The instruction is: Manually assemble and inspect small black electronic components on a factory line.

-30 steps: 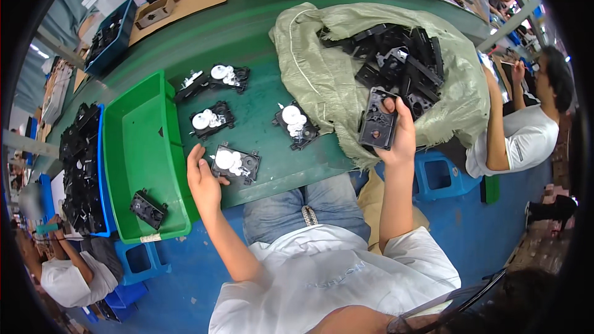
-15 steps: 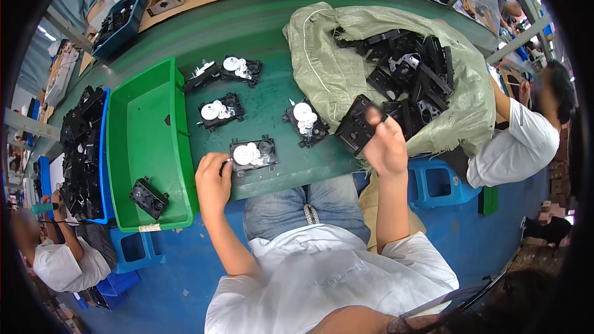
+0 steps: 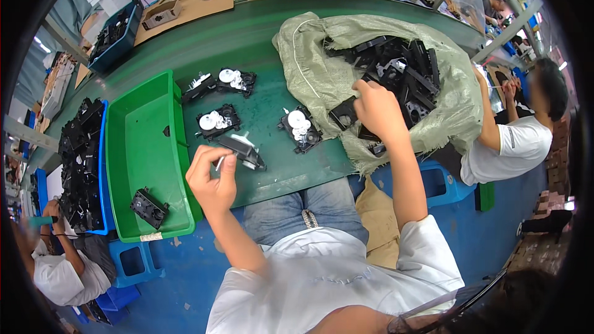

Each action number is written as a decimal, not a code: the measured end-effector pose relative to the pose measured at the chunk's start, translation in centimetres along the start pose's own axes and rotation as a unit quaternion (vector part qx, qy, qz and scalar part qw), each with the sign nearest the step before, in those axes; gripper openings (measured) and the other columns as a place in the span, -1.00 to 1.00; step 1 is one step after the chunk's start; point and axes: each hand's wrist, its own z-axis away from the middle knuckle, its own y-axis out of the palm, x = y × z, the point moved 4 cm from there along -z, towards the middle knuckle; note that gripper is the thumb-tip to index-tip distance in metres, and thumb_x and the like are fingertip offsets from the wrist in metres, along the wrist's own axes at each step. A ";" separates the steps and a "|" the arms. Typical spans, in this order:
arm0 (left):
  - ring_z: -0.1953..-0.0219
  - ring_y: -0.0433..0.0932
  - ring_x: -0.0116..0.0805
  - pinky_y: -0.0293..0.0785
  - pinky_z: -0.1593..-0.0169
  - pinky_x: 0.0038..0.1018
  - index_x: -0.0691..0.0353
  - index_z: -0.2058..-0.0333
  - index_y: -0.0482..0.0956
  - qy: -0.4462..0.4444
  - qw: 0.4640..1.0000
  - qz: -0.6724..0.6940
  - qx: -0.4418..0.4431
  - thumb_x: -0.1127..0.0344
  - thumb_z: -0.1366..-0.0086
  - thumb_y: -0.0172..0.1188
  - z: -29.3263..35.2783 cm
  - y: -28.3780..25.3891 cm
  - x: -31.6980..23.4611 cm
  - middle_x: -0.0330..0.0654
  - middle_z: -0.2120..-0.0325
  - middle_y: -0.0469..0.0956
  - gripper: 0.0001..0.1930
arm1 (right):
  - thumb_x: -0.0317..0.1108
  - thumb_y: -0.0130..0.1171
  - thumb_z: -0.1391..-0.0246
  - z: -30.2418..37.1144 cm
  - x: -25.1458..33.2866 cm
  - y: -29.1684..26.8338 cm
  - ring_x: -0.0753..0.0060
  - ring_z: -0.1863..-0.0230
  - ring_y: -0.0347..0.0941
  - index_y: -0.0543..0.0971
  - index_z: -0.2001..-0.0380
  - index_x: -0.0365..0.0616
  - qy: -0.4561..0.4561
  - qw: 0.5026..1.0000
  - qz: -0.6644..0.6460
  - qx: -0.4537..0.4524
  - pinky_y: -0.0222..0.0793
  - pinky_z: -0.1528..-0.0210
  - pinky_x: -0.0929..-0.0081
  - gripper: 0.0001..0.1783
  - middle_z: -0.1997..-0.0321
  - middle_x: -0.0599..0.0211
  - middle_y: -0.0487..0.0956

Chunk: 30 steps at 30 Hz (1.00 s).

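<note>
My left hand (image 3: 212, 176) pinches a black gear housing (image 3: 238, 148) above the green tabletop, tilted nearly edge-on, so its white gears hardly show. At the near edge of the woven sack (image 3: 303, 49), my right hand (image 3: 378, 110) is closed with its fingers bent over a black plastic housing (image 3: 343, 115); the fingertips are partly hidden. Several black housings (image 3: 396, 74) fill the sack's mouth. On the table lie housings with white gears: one (image 3: 299, 128) beside the sack, another (image 3: 218, 121) beyond my left hand, and a third (image 3: 236, 80) farther back.
A green bin (image 3: 176, 148) with one black housing (image 3: 149, 208) stands at left. Beyond it is a blue crate (image 3: 104, 167) full of black parts. Another blue bin (image 3: 127, 40) and cardboard (image 3: 210, 3) lie across the table. Co-workers sit at both sides.
My left hand has lifted the gear housing off the table and tilted it. My right hand has moved away from me toward the sack's mouth, with the black housing at its fingers.
</note>
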 end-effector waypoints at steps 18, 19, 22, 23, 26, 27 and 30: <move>0.47 0.32 -0.49 0.32 0.34 -0.57 0.29 0.33 0.49 -0.122 0.962 0.198 -0.143 0.40 -0.31 0.10 -0.2 6.2 1.5 -0.26 0.47 0.44 -0.92 | -0.05 0.25 0.07 -1.2 -0.3 5.3 -0.02 0.14 0.57 0.47 0.00 -0.27 0.295 0.953 0.047 0.044 0.52 0.12 0.13 -0.37 0.03 -0.03 0.56; 0.47 0.32 -0.49 0.32 0.34 -0.57 0.29 0.33 0.49 -0.121 0.962 0.194 -0.148 0.40 -0.31 0.10 -0.3 5.7 2.0 -0.26 0.47 0.44 -0.92 | -0.05 0.25 0.07 -1.1 0.0 5.4 -0.02 0.14 0.57 0.47 0.00 -0.27 0.289 0.955 0.045 0.044 0.52 0.12 0.13 -0.37 0.03 -0.03 0.56; 0.42 0.40 -0.51 0.40 0.29 -0.57 0.30 0.29 0.51 -0.206 0.936 0.258 -0.122 0.41 -0.32 0.11 -0.1 4.7 4.9 -0.25 0.44 0.49 -0.92 | -0.13 0.27 0.11 0.0 -0.2 3.9 -0.05 0.14 0.55 0.44 -0.04 -0.28 0.272 0.961 -0.034 -0.042 0.51 0.11 0.17 -0.35 0.02 -0.08 0.52; 0.41 0.43 -0.51 0.42 0.28 -0.57 0.30 0.28 0.52 -0.233 0.925 0.278 -0.114 0.42 -0.32 0.11 0.1 4.5 5.5 -0.25 0.43 0.50 -0.91 | -0.16 0.27 0.12 0.4 -0.3 3.6 -0.06 0.14 0.54 0.43 -0.06 -0.28 0.265 0.960 -0.062 -0.070 0.51 0.11 0.18 -0.34 0.01 -0.10 0.51; 0.38 0.47 -0.45 0.46 0.23 -0.52 0.31 0.25 0.53 -0.251 0.949 0.181 -0.064 0.45 -0.28 0.12 0.9 4.1 5.9 -0.22 0.41 0.54 -0.90 | -0.21 0.25 0.11 1.3 -1.9 3.8 -0.04 0.17 0.53 0.40 -0.11 -0.27 0.236 0.960 -0.112 -0.096 0.50 0.12 0.23 -0.32 0.04 -0.11 0.51; 0.36 0.50 -0.41 0.48 0.21 -0.50 0.31 0.23 0.53 -0.259 0.956 0.135 -0.036 0.46 -0.27 0.12 1.2 4.1 5.9 -0.20 0.39 0.55 -0.88 | -0.23 0.24 0.10 1.6 -2.3 3.7 -0.02 0.18 0.52 0.38 -0.13 -0.27 0.225 0.959 -0.134 -0.111 0.50 0.12 0.25 -0.31 0.05 -0.12 0.51; 0.35 0.53 -0.34 0.50 0.17 -0.45 0.32 0.22 0.55 -0.201 0.979 0.007 -0.020 0.50 -0.23 0.13 1.7 3.3 5.2 -0.18 0.37 0.58 -0.85 | -0.29 0.21 0.09 2.5 -2.0 3.2 0.02 0.19 0.51 0.35 -0.18 -0.26 0.213 0.944 -0.214 -0.133 0.49 0.11 0.30 -0.30 0.07 -0.11 0.51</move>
